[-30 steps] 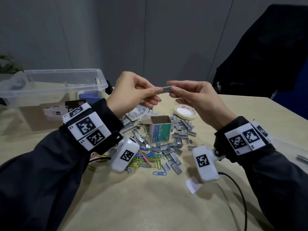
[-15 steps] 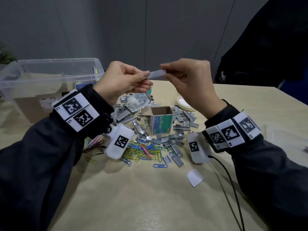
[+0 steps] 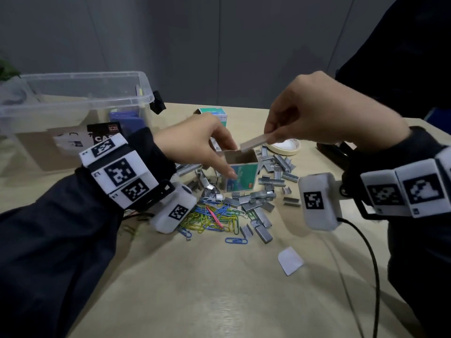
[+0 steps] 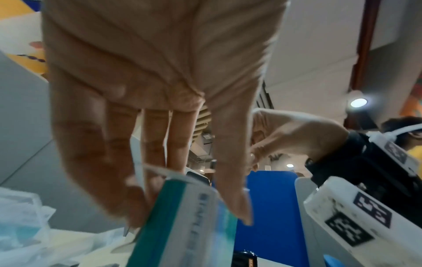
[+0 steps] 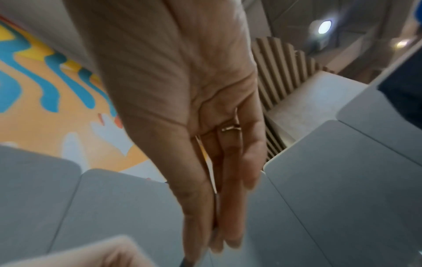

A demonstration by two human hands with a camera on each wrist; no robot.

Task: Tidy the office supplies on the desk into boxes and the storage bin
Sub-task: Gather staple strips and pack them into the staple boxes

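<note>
The strip of staples (image 3: 253, 141) is pinched in the right hand (image 3: 324, 111), its free end tilted down over the open top of the small staple box (image 3: 240, 176). The left hand (image 3: 195, 145) grips that box, thumb on the front; blurred lettering on its side seems to read "STAPLES". A second ago both hands held the strip higher. Loose staples (image 3: 258, 203) and paper clips (image 3: 214, 219) lie below the hands; the storage bin (image 3: 73, 93) stands beyond the left wrist.
</note>
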